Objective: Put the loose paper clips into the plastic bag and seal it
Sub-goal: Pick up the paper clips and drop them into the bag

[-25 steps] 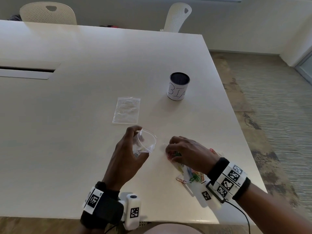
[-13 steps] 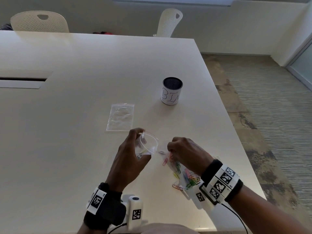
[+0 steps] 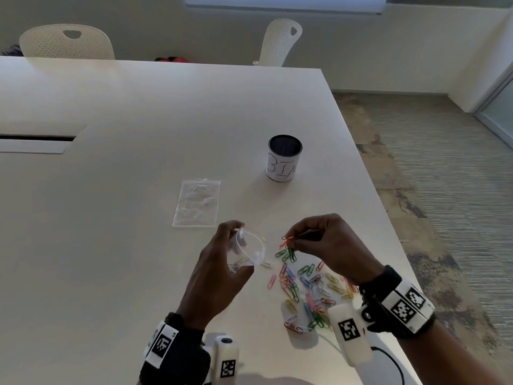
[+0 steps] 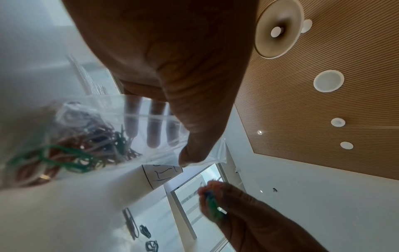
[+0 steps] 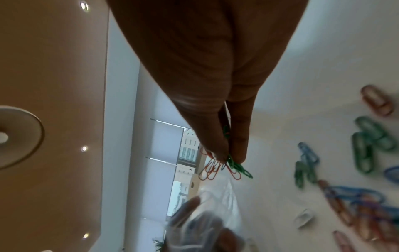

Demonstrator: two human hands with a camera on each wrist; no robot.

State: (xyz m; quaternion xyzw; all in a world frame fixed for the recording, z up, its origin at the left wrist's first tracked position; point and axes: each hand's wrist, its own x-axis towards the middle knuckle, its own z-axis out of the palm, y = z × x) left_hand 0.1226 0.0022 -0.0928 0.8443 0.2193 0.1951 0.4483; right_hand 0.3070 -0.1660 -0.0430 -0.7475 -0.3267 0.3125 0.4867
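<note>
The plastic bag [image 3: 248,250] was up off the table [image 3: 116,190], mouth held open, w/ a few clips already in the bottom. Left hand [image 3: 219,276] gripped it: thumb on the near wall, fingers [image 4: 153,129] curled behind, seen thru the film in the left wrist view. Just right of the bag, the right hand [image 3: 327,245] pinched a small bunch of red & green clips [image 3: 288,240] btw thumb and fingertips, above the table, near the bag's mouth but apart from it.

Loose paper clips [image 3: 308,293], mixed colors, lay scattered on the table right of the bag and toward the near edge; one white clip [image 3: 268,264] sat just beside the bag's lower corner. A second clear bag [image 3: 197,202] lay flat beyond the held bag. Further off, beyond & right of the bag, a black mesh cup [image 3: 283,158] w/ a white paper label stood upright. Two white chairs [image 3: 66,41] stood at the table's far side.
</note>
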